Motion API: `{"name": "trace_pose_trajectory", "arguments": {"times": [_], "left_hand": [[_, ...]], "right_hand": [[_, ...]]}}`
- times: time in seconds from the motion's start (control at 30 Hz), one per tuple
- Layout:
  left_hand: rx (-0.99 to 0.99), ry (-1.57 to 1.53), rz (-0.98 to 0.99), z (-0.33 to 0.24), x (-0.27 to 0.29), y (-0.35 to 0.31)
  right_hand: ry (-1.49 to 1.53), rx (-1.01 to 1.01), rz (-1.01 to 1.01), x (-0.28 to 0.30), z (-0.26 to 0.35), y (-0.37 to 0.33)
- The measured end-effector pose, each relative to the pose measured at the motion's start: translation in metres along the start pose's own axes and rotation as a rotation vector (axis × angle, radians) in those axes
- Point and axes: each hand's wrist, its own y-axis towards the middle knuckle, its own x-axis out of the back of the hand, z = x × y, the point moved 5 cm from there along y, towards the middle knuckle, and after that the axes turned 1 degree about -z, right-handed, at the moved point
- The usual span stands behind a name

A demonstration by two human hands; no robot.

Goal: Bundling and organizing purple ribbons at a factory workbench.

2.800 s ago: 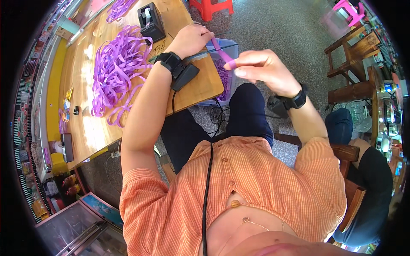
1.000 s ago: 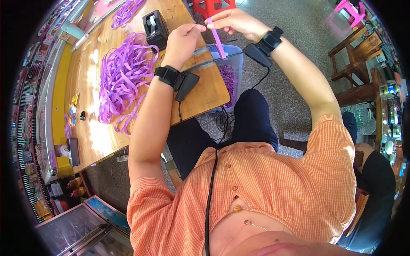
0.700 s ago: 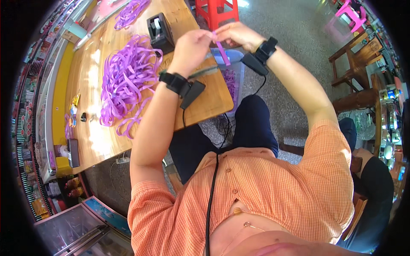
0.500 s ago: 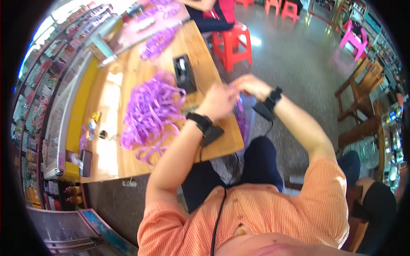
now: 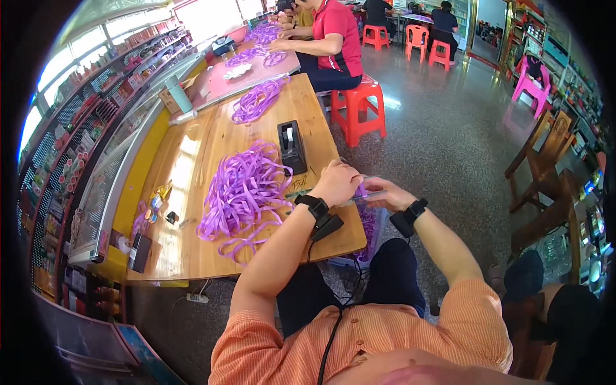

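Note:
At the table's right edge, my left hand (image 5: 339,184) is closed, its fingers bent round a purple ribbon (image 5: 361,190). My right hand (image 5: 387,194) pinches the same ribbon just to the right, beyond the edge. A thin bluish-green strip shows between both hands; its kind is unclear. Much of the ribbon is hidden by my fingers. Left of my left hand lies a big tangled heap of purple ribbons (image 5: 247,189) on the wooden table (image 5: 192,250). A black tape dispenser (image 5: 292,147) stands just beyond my left hand. Beneath my hands, a clear plastic bin (image 5: 377,234) holds more purple ribbon.
Another ribbon bundle (image 5: 260,101) lies farther back, before a pink-topped table (image 5: 212,82). A person in a red shirt (image 5: 337,32) sits there on a red stool (image 5: 359,109). Shelves of goods line the left; a wooden chair (image 5: 542,151) stands at right.
My right hand has come down and nearer, beside my left hand. The bluish-green strip now shows between them. The view has tilted up, bringing more of the far room into sight.

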Motion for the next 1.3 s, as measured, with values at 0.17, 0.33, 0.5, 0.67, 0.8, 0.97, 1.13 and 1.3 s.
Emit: {"name": "trace_pose_trajectory", "arguments": {"times": [0.17, 0.33, 0.5, 0.67, 0.8, 0.97, 1.13, 1.3], "left_hand": [[-0.006, -0.045, 0.013, -0.009, 0.0, 0.0], [-0.136, -0.058, 0.039, -0.006, -0.007, 0.003], [0.007, -0.187, 0.135, 0.0, 0.004, 0.004], [-0.018, -0.222, 0.103, 0.001, 0.0, 0.008], [0.068, -0.151, 0.136, 0.008, -0.007, 0.004], [0.058, -0.123, 0.127, 0.007, -0.008, 0.002], [0.04, -0.095, 0.144, 0.003, -0.006, 0.004], [0.04, -0.133, 0.114, -0.004, 0.0, 0.002]], "right_hand": [[-0.015, 0.071, -0.071, 0.004, -0.025, -0.009], [-0.018, 0.148, -0.212, -0.02, -0.022, -0.013], [-0.095, 0.143, -0.183, -0.02, -0.023, -0.004], [0.117, 0.157, -0.219, -0.014, -0.025, -0.009], [0.139, 0.223, -0.25, -0.019, -0.028, -0.014], [0.297, 0.118, -0.153, -0.031, -0.03, -0.02], [0.085, 0.089, -0.301, -0.033, -0.03, -0.018], [0.025, 0.132, -0.334, -0.035, -0.026, -0.028]]}}
